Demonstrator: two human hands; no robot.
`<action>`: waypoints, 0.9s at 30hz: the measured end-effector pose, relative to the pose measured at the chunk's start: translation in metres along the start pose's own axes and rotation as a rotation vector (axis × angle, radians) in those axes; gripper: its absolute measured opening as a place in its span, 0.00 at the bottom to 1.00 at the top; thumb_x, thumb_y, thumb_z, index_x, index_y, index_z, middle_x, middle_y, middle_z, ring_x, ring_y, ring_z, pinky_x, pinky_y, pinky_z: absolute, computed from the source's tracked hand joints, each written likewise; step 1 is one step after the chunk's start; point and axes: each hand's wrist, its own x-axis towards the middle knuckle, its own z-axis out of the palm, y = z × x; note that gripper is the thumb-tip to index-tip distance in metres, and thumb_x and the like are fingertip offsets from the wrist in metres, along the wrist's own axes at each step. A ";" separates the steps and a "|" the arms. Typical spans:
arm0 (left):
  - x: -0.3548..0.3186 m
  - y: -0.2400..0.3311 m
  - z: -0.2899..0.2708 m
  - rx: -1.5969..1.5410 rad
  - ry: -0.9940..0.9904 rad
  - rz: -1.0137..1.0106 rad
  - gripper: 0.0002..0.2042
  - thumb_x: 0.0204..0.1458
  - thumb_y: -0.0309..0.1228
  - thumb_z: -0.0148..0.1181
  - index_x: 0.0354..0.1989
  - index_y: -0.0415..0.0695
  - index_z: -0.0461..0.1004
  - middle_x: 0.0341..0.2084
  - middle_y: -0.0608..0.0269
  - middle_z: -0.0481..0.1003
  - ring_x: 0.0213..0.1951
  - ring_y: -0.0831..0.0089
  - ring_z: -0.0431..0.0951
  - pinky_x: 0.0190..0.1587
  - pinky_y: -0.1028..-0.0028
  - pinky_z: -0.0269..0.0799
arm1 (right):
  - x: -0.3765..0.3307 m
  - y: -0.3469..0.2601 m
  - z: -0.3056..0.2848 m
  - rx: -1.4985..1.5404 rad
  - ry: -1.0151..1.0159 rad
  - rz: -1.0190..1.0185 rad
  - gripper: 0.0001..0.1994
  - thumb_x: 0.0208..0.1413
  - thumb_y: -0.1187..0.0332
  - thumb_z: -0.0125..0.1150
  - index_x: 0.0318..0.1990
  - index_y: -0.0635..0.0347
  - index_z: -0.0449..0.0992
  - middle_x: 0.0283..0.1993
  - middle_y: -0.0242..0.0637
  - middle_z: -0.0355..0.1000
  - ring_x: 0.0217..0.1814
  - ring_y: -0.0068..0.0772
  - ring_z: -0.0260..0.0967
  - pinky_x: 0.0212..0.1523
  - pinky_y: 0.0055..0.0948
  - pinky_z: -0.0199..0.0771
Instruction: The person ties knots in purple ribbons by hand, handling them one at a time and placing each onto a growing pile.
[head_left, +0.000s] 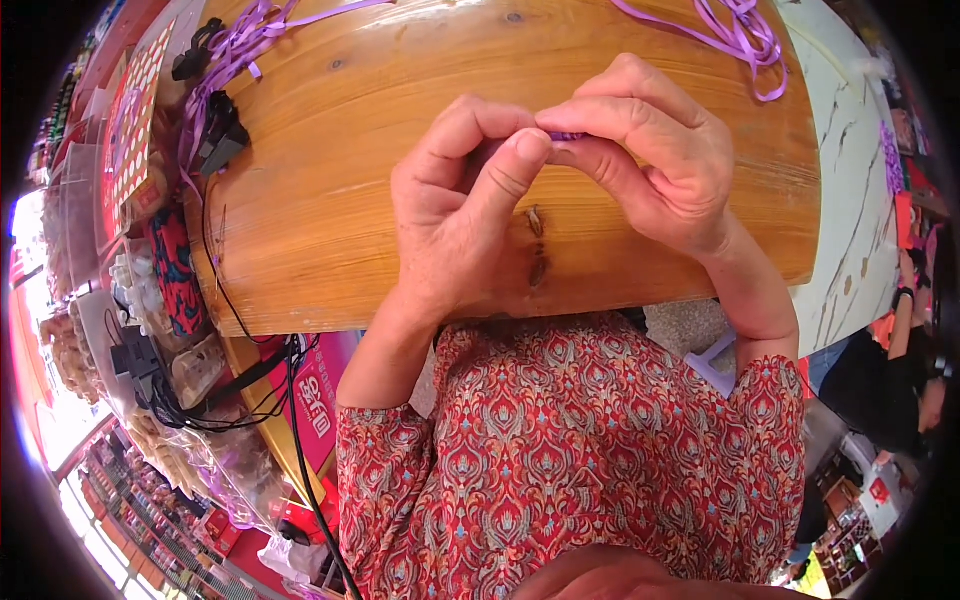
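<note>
The right hand (672, 165) is drawn into a narrow pinch, thumb and forefinger closed on a small, purple, strip-like piece (567, 136), which shows only as a sliver between those fingertips. The left hand (445, 205) is likewise narrow, its thumb and bent forefinger apparently pinching the piece's left end, which they mostly cover. Both hands are above the broad, honey-brown wooden desk (320, 230). Beyond the right hand, near the far edge, lies a loose tangle of flat purple ribbon (745, 45); beyond and left of the left hand is a second purple ribbon heap (250, 40), with a black plastic object (225, 130) nearer to that hand. The likeliest trouble is a slip: so little of the piece lies between the fingertips that uneven pressure or a pull from one hand could twist it or free it. The thumbs also mask it, so a crooked fold or misalignment could pass unnoticed.
</note>
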 end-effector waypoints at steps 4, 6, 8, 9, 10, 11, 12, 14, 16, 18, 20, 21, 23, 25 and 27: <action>0.001 -0.001 -0.005 -0.156 -0.086 -0.077 0.03 0.52 0.24 0.56 0.31 0.37 0.72 0.27 0.70 0.70 0.34 0.83 0.68 0.39 0.83 0.64 | 0.000 -0.003 -0.002 0.099 -0.004 0.017 0.10 0.40 0.79 0.66 0.33 0.67 0.75 0.29 0.38 0.70 0.26 0.29 0.66 0.25 0.22 0.65; -0.001 -0.003 0.000 -0.221 -0.062 -0.090 0.02 0.52 0.23 0.56 0.31 0.37 0.72 0.27 0.69 0.71 0.34 0.82 0.68 0.39 0.83 0.64 | 0.001 -0.005 -0.004 0.108 -0.010 0.021 0.10 0.40 0.78 0.66 0.33 0.67 0.75 0.29 0.38 0.70 0.26 0.28 0.66 0.25 0.21 0.65; -0.002 -0.004 0.004 -0.287 -0.038 -0.105 0.02 0.52 0.23 0.56 0.31 0.37 0.72 0.27 0.69 0.71 0.33 0.82 0.68 0.40 0.82 0.64 | 0.001 -0.006 -0.005 0.117 -0.016 0.028 0.10 0.40 0.78 0.66 0.33 0.67 0.75 0.29 0.38 0.70 0.26 0.28 0.65 0.25 0.21 0.64; -0.001 -0.004 0.005 -0.314 -0.038 -0.085 0.02 0.52 0.22 0.56 0.30 0.37 0.72 0.27 0.68 0.71 0.33 0.82 0.68 0.39 0.82 0.64 | 0.001 -0.007 -0.005 0.128 -0.015 0.040 0.10 0.41 0.78 0.66 0.33 0.67 0.75 0.29 0.38 0.70 0.26 0.27 0.65 0.25 0.21 0.64; -0.001 -0.005 0.006 -0.340 -0.038 -0.064 0.01 0.52 0.22 0.55 0.29 0.37 0.72 0.27 0.68 0.71 0.32 0.82 0.68 0.38 0.82 0.64 | 0.001 -0.007 -0.005 0.140 -0.014 0.053 0.09 0.41 0.77 0.65 0.33 0.68 0.75 0.29 0.38 0.70 0.26 0.27 0.65 0.25 0.20 0.64; -0.001 -0.007 0.005 -0.342 -0.040 -0.070 0.01 0.52 0.22 0.55 0.29 0.37 0.72 0.27 0.68 0.71 0.32 0.82 0.68 0.38 0.82 0.64 | 0.001 -0.007 -0.006 0.138 -0.012 0.058 0.09 0.41 0.77 0.65 0.33 0.68 0.75 0.29 0.38 0.70 0.26 0.27 0.65 0.25 0.20 0.64; -0.002 -0.008 0.004 -0.298 -0.038 -0.038 0.01 0.51 0.21 0.55 0.30 0.37 0.72 0.27 0.68 0.71 0.32 0.82 0.67 0.37 0.83 0.63 | 0.001 -0.006 -0.006 0.147 -0.017 0.066 0.09 0.41 0.77 0.65 0.33 0.67 0.75 0.29 0.38 0.70 0.26 0.27 0.65 0.25 0.20 0.64; -0.001 -0.010 0.004 -0.254 -0.040 -0.007 0.01 0.51 0.21 0.55 0.30 0.37 0.72 0.27 0.67 0.71 0.32 0.82 0.67 0.36 0.83 0.63 | 0.001 -0.003 -0.006 0.154 -0.020 0.074 0.09 0.42 0.77 0.65 0.33 0.67 0.75 0.30 0.37 0.70 0.26 0.26 0.64 0.26 0.20 0.64; -0.001 -0.010 0.006 -0.171 0.005 0.034 0.01 0.50 0.20 0.57 0.31 0.37 0.73 0.26 0.69 0.69 0.30 0.83 0.65 0.34 0.84 0.61 | 0.003 0.001 -0.008 0.174 -0.078 0.119 0.11 0.42 0.77 0.64 0.36 0.67 0.75 0.31 0.36 0.70 0.28 0.25 0.64 0.27 0.20 0.64; -0.001 -0.012 0.005 -0.103 0.042 0.059 0.02 0.49 0.20 0.58 0.31 0.37 0.73 0.25 0.70 0.68 0.29 0.84 0.64 0.32 0.84 0.59 | 0.003 0.004 -0.010 0.187 -0.104 0.128 0.12 0.44 0.77 0.63 0.39 0.67 0.75 0.31 0.35 0.69 0.30 0.25 0.64 0.29 0.19 0.64; -0.001 -0.013 0.005 -0.033 0.082 0.085 0.02 0.48 0.20 0.59 0.31 0.36 0.74 0.24 0.71 0.67 0.28 0.84 0.63 0.31 0.85 0.58 | 0.002 0.004 -0.011 0.203 -0.132 0.135 0.12 0.45 0.78 0.61 0.41 0.66 0.75 0.32 0.35 0.69 0.31 0.24 0.64 0.31 0.18 0.64; -0.001 -0.013 0.004 -0.002 0.107 0.070 0.03 0.48 0.21 0.60 0.31 0.36 0.74 0.23 0.72 0.66 0.27 0.85 0.62 0.30 0.85 0.57 | 0.001 0.002 -0.011 0.218 -0.142 0.178 0.13 0.47 0.78 0.59 0.43 0.66 0.75 0.32 0.34 0.68 0.32 0.24 0.64 0.32 0.17 0.63; 0.000 -0.013 0.003 0.029 0.132 0.057 0.03 0.47 0.21 0.60 0.31 0.36 0.75 0.22 0.73 0.65 0.26 0.85 0.61 0.29 0.85 0.56 | 0.000 0.001 -0.011 0.233 -0.152 0.220 0.13 0.49 0.78 0.57 0.45 0.66 0.74 0.32 0.34 0.68 0.33 0.23 0.64 0.34 0.17 0.63; 0.000 -0.013 0.002 0.106 0.141 0.070 0.04 0.47 0.21 0.61 0.31 0.36 0.76 0.21 0.73 0.64 0.25 0.85 0.60 0.27 0.85 0.55 | -0.001 0.001 -0.011 0.253 -0.110 0.279 0.13 0.52 0.77 0.53 0.47 0.67 0.73 0.32 0.34 0.68 0.34 0.23 0.63 0.36 0.17 0.63; 0.001 -0.013 0.002 0.137 0.149 0.092 0.05 0.47 0.21 0.61 0.32 0.36 0.76 0.21 0.73 0.64 0.24 0.85 0.60 0.26 0.85 0.55 | -0.002 0.005 -0.013 0.218 -0.087 0.263 0.14 0.52 0.78 0.54 0.48 0.67 0.72 0.33 0.34 0.68 0.35 0.22 0.64 0.37 0.17 0.64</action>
